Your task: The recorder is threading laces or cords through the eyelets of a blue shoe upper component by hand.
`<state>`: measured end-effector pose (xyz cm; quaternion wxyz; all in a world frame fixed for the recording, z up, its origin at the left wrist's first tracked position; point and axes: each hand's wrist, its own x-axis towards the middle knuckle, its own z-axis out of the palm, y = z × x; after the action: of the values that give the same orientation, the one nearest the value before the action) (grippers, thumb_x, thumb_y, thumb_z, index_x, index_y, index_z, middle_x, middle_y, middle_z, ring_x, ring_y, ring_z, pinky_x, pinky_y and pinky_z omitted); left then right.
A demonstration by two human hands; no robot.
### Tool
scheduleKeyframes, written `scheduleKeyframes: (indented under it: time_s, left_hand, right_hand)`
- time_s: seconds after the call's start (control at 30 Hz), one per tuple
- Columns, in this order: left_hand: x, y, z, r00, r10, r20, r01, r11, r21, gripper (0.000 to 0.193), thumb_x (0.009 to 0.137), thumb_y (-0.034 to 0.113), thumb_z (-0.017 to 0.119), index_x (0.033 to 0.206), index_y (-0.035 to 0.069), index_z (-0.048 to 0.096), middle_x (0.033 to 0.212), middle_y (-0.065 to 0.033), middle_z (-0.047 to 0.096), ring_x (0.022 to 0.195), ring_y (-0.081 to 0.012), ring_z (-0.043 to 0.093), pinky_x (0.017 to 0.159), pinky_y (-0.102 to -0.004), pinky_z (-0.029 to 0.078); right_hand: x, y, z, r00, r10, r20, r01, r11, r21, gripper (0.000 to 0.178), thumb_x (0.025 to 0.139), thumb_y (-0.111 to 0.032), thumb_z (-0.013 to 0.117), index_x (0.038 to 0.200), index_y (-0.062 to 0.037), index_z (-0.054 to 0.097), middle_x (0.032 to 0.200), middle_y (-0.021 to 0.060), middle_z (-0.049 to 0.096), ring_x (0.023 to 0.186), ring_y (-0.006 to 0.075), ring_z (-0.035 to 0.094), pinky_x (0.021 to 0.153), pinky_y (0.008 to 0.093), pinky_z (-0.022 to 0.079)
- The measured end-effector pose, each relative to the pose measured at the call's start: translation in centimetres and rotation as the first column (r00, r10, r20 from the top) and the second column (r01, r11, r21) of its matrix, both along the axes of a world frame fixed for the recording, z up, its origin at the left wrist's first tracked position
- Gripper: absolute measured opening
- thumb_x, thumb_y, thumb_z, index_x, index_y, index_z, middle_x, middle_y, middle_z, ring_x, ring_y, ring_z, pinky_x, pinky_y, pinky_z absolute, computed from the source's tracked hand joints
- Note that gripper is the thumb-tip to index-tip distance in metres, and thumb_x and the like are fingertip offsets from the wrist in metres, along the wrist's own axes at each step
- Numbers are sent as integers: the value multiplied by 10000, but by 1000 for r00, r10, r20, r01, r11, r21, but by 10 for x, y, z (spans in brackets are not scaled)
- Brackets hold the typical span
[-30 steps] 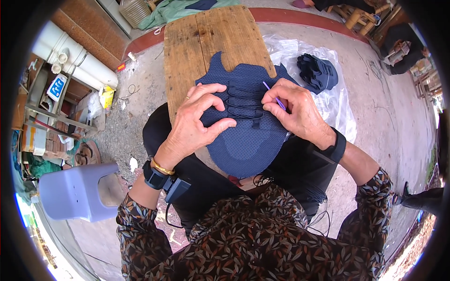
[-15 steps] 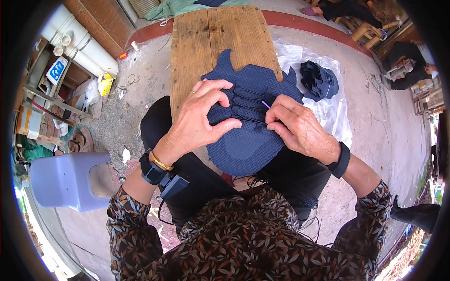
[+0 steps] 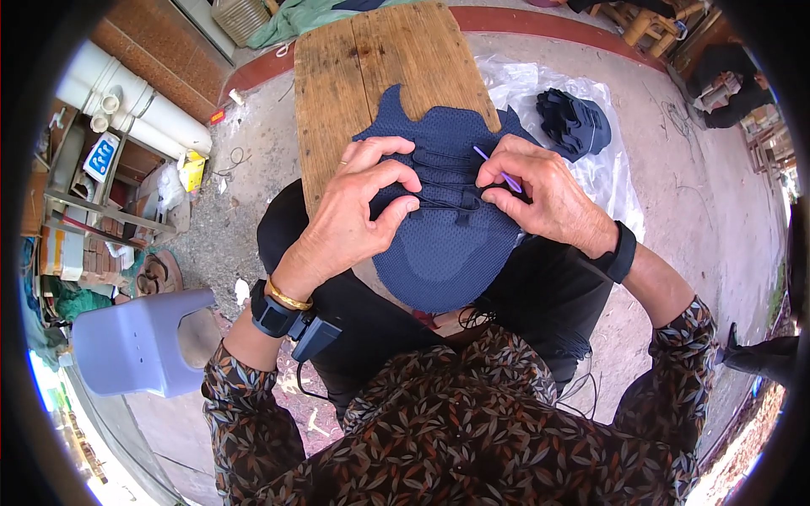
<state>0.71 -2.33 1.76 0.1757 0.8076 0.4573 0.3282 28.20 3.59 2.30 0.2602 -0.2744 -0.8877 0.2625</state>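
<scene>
Navy mesh piece [image 3: 447, 266] is lying over the near end of a wooden board [image 3: 388, 80], with its rounded bottom sticking out past the edge above the person's lap. So, biggest stuff first: that board is taking up the upper middle, and a clear plastic sheet [image 3: 623, 196] is spreading over the ground just to its right. Pale purple stool [image 3: 139, 346] is sitting well off to the left. Dark stack of scalloped fabric [image 3: 574, 125] is resting on the plastic, near the mesh but apart from it.

Hands next. Left hand [image 3: 359, 202] is curling over the mesh's left side, thumb and index tips sitting close together by the lacing; honestly can't tell if they're actually pinching anything. Right hand [image 3: 548, 185] is closing around a slim purple tool, with its thumb and index tips working at the right end of the lacing.

Down to the small bits: black cords [image 3: 447, 181] are running crosswise between the two hands, and the purple tool [image 3: 510, 180] is slanting out past the right fingers, its thin end pointing up-left.
</scene>
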Motion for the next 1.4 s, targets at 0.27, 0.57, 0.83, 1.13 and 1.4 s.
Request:
scheduleKeyframes:
  time_s: [0.27,0.57,0.83,1.13,1.4]
  left_hand:
    - [9,3,15,993,-19,-120,13,998,-55,155,807,5,737,912,47,632,1307,-131,541,1253,-345,502,1091,-440,396]
    - [8,4,17,984,-23,-176,11,997,-71,165,805,-15,725,896,38,597,1300,-143,527,1245,-354,499,1081,-450,400]
    - [-12,-1,3,997,-59,52,64,993,-98,180,841,31,741,943,45,593,1417,-133,585,1330,-331,536,1122,-440,399]
    - [-2,1,8,997,-60,-48,58,997,-48,161,812,62,802,901,58,667,1429,-126,574,1328,-339,540,1124,-438,402]
    - [2,-4,6,998,-43,-41,39,996,-85,178,779,66,816,867,49,662,1396,-157,565,1309,-377,518,1115,-461,408]
  right_hand:
    - [2,2,-6,1000,14,-26,-14,1000,-26,181,813,-33,790,947,-20,669,914,115,622,881,308,652,764,420,532]
    - [0,3,-3,999,28,-29,-29,999,-41,167,817,-30,781,937,-13,666,918,119,624,887,315,650,779,422,530]
    - [0,0,-1,1000,14,-7,-15,999,-52,172,802,-27,797,923,-16,675,910,120,627,884,309,652,774,418,529]
    - [1,3,-4,999,14,-49,-14,1000,4,176,801,-21,795,928,-13,673,896,122,631,855,312,659,757,409,534]
    - [0,1,-10,998,40,-54,-41,999,-20,156,810,-18,782,924,-4,676,900,130,647,872,320,677,772,407,545]
